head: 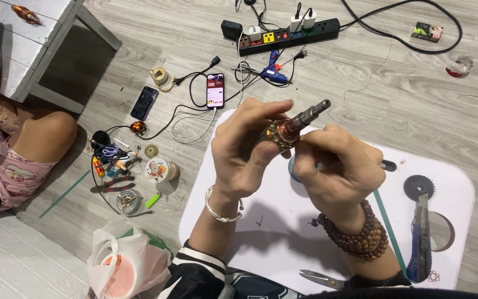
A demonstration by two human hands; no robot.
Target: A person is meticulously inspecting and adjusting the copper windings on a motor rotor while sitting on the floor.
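Both hands work above a white tray on the floor. The left hand grasps a motor rotor, fingers wrapped around its copper-wound body, thumb pressed beneath. The rotor is held in the air, its steel shaft tilted up to the right. The right hand pinches at the winding end, fingertips touching the copper. On the tray lie a blue knife, a black gear and scissors. Left of the tray, two phones, pliers and a power strip are spread on the floor. Another person's knee shows at far left.
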